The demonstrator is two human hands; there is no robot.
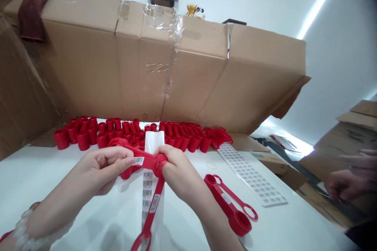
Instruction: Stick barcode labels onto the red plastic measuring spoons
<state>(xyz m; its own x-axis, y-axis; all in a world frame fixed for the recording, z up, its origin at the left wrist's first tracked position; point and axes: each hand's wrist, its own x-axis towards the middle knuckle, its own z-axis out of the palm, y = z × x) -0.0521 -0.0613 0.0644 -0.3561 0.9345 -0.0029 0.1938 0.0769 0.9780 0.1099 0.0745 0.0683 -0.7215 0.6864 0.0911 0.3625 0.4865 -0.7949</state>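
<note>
My left grip and right grip pinch a red plastic ring-ended opener, barcode-stickered, its narrow ringed arm hanging downward.

My right hand has white table to cross before the red plastic spanner blocks it. Ahead of my left hand, a row of red plastic pieces stands in the way.

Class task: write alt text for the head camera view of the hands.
The left hand and right hand grip a red plastic double-ended tool over a white table; a second tool, a label sheet and rows of red cylinders lie nearby.
</note>
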